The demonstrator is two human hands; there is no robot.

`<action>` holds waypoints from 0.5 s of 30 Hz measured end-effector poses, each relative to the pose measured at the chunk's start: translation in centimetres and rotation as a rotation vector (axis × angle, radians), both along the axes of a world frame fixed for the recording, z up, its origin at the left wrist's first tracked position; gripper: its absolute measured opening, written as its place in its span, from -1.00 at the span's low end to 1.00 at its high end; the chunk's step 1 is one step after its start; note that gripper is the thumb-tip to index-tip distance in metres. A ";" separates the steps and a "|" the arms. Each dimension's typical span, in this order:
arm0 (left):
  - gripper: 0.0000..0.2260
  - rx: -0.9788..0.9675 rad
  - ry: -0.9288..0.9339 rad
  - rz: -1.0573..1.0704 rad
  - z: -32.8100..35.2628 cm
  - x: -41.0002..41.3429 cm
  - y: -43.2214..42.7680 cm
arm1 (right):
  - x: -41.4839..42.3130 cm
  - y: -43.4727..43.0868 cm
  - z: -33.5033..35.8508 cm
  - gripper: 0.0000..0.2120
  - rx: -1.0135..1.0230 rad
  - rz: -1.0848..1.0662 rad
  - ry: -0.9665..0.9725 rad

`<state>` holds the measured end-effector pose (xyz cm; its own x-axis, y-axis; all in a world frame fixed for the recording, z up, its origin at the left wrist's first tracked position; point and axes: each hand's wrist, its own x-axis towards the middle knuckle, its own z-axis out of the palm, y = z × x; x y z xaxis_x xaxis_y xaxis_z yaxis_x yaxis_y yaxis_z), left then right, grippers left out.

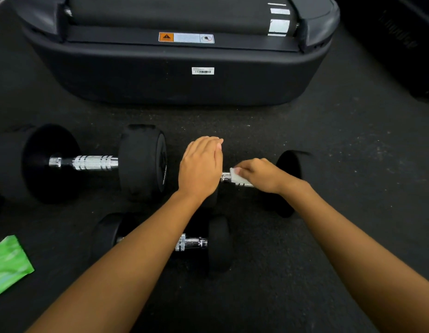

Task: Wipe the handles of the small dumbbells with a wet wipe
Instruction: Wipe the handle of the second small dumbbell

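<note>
The right hand (259,175) is closed around a folded white wet wipe (238,177) and presses it on the shiny metal handle (225,177) of a small black dumbbell (289,169) that lies on the dark rubber floor (353,164). Just left of it, the left hand (201,168) rests flat, with the fingers straight and together, on the other black end of this same dumbbell, which it mostly hides; it grips nothing. Below the left forearm lies a second small black dumbbell (219,243) with a chrome handle. Further left of the left hand is a bigger black dumbbell (141,162) with a ribbed silver handle. A green wipe packet (9,263) lies far to the lower left. Beyond both hands stands the black end of a treadmill (175,78).
</note>
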<state>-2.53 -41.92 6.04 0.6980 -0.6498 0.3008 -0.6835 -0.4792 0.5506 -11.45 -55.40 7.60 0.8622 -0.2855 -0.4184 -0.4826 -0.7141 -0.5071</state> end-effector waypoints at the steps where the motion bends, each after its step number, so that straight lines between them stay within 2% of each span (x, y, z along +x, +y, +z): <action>1: -0.60 0.000 -0.002 0.000 0.0 0.0 0.0 | 0.4 0.5 -0.1 -0.69 0.000 0.008 -0.012; 7: -0.64 0.008 0.013 -0.009 0.1 -0.1 0.1 | -0.1 0.7 -0.3 -0.66 0.027 0.064 -0.078; 15: -0.59 0.014 0.014 -0.002 0.2 -0.1 0.0 | 0.5 0.7 0.0 -0.67 -0.018 0.044 -0.033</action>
<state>-2.59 -41.95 6.22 0.7008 -0.6554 0.2817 -0.6766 -0.4854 0.5537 -10.99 -54.67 7.55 0.8876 -0.2539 -0.3843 -0.4332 -0.7436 -0.5093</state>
